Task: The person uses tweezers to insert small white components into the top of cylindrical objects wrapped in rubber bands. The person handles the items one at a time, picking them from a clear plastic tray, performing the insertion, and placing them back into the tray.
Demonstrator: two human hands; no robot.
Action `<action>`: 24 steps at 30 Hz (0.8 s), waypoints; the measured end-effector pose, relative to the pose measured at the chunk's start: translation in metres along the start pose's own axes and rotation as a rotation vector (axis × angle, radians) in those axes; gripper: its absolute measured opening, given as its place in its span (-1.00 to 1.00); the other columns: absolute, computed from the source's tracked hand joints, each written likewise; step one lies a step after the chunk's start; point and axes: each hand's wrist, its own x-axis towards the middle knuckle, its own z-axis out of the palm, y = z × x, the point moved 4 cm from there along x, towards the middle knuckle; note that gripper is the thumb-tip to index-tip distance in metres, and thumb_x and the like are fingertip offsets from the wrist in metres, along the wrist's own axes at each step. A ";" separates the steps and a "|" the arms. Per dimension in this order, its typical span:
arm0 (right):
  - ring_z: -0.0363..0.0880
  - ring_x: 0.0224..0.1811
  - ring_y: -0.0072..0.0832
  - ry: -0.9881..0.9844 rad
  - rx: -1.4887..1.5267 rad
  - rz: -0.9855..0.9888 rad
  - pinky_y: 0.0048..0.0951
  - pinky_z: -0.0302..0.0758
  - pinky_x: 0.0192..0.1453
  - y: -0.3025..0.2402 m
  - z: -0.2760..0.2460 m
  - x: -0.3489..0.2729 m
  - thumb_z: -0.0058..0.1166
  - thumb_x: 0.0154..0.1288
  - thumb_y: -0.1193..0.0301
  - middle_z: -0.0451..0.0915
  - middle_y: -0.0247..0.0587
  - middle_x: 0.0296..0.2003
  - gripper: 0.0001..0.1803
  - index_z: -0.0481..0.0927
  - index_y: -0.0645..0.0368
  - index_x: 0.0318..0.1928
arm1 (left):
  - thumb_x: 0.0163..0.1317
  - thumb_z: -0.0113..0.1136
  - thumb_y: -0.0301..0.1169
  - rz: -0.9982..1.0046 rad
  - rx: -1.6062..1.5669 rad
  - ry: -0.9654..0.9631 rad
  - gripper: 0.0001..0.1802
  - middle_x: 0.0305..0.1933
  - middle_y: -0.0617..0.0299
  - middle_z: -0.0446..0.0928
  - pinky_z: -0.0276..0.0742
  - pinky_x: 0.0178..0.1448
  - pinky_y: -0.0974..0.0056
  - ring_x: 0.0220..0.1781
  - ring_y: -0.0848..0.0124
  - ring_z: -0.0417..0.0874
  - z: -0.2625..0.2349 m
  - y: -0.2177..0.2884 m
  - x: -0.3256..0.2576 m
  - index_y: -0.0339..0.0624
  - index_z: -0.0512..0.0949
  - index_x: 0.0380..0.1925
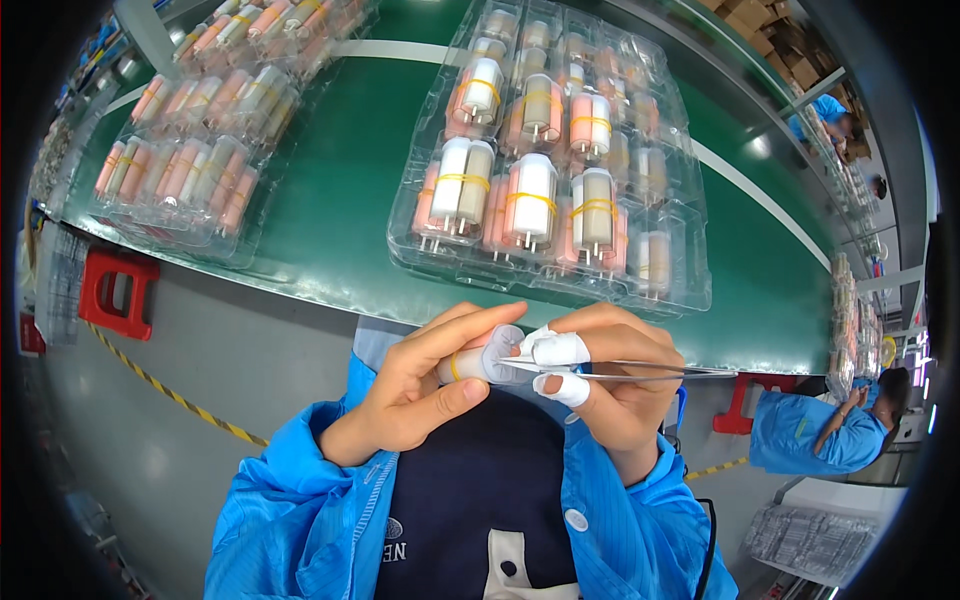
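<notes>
My left hand (410,390) is wrapped round a bundle of pale cylinders (458,367) bound with a yellow rubber band, just past the belt's near edge. The bundle's grey end (507,345) faces my right hand. My right hand (630,385) grips metal tweezers (628,369), with white wrappings on the thumb and a fingertip. The tweezers' tips touch or nearly touch the bundle's end; the exact contact is too small to tell.
On the green conveyor belt (330,180), a clear plastic tray (405,225) holds similar banded bundles with metal prongs. More filled trays (180,190) lie at the left. A red stool (118,293) stands below. At the right sits a co-worker in blue (815,435).
</notes>
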 end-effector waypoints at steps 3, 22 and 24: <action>0.68 -0.30 -0.35 0.000 0.004 0.000 -0.47 0.60 -0.28 0.001 0.000 0.000 0.28 -0.02 0.59 0.66 -0.05 -0.32 -0.76 0.66 0.28 -0.25 | 0.27 0.08 -0.37 0.008 0.008 0.009 -0.41 -0.06 0.13 0.38 0.26 0.09 0.37 -0.01 0.42 0.39 0.001 0.001 0.001 -0.41 0.25 0.27; 0.67 -0.31 -0.38 0.038 -0.009 0.040 -0.48 0.59 -0.27 0.007 0.001 -0.008 0.26 0.06 0.59 0.65 -0.05 -0.34 -0.80 0.64 0.27 -0.24 | 0.25 0.11 -0.36 -0.017 0.041 0.016 -0.41 -0.13 0.14 0.39 0.27 0.02 0.39 -0.09 0.43 0.38 -0.001 -0.001 -0.001 -0.41 0.29 0.25; 0.67 -0.31 -0.38 0.038 -0.005 0.045 -0.48 0.59 -0.28 0.007 0.001 -0.008 0.25 0.06 0.60 0.65 -0.05 -0.34 -0.81 0.64 0.28 -0.24 | 0.24 0.13 -0.37 -0.004 0.054 0.024 -0.41 -0.12 0.13 0.40 0.27 0.03 0.38 -0.09 0.42 0.39 -0.002 -0.001 0.000 -0.41 0.30 0.24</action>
